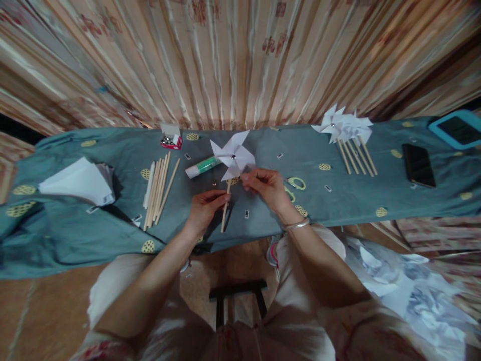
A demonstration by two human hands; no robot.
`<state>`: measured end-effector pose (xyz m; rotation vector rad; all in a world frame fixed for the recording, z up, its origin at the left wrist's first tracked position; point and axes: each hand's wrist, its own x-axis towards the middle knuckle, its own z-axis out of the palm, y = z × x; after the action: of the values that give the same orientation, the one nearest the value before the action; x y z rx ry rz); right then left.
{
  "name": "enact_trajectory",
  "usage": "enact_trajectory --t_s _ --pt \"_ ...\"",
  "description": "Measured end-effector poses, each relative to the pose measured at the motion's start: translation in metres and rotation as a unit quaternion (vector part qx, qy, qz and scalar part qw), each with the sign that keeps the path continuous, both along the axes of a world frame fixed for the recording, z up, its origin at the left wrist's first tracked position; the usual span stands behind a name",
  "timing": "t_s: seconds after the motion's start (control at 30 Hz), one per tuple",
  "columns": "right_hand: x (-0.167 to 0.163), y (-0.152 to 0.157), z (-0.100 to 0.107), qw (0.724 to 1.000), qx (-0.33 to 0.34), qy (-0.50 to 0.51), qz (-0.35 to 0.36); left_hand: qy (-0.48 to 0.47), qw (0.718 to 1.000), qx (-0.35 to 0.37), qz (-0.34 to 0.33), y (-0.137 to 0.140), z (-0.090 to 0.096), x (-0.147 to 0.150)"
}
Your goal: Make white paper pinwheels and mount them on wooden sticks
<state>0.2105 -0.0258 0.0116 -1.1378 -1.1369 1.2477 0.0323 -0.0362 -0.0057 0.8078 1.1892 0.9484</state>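
A white paper pinwheel (pixel 244 156) with a round silver pin at its centre faces up at the middle of the table. My left hand (pixel 205 208) is closed on its wooden stick (pixel 225 213), thumb and fingers pinching below the blades. Beside the lower right blade is my right hand (pixel 266 186), its fingers bent and drawn together. The fingertips are at the blade's edge; whether they grip the paper cannot be made out. A glue stick (pixel 203 167) with a green label lies just left of the blades. Green-handled scissors (pixel 296 183) lie partly hidden behind my right hand.
Left of centre lie several wooden sticks (pixel 160 188), a small red box (pixel 172 140) of metal pins and stacked white paper (pixel 80 180). To the right are several pinwheels (pixel 347 126), a black phone (pixel 419 164) and a blue-framed tablet (pixel 456 129). A bag of crumpled paper (pixel 417 296) stands below.
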Motion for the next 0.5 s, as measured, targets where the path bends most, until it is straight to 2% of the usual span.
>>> enact_trajectory --t_s 0.27,0.33,0.5 --pt "0.036 0.017 0.000 0.986 0.017 0.042 -0.162 0.006 1.000 0.008 -0.018 -0.001 -0.002 -0.002" --pt "0.037 0.021 -0.003 0.986 -0.010 0.058 -0.159 0.014 0.999 0.014 -0.025 -0.002 -0.002 -0.002" --pt "0.028 0.022 -0.006 0.990 -0.066 0.096 -0.076 0.022 0.999 0.026 -0.034 -0.003 -0.001 -0.001"
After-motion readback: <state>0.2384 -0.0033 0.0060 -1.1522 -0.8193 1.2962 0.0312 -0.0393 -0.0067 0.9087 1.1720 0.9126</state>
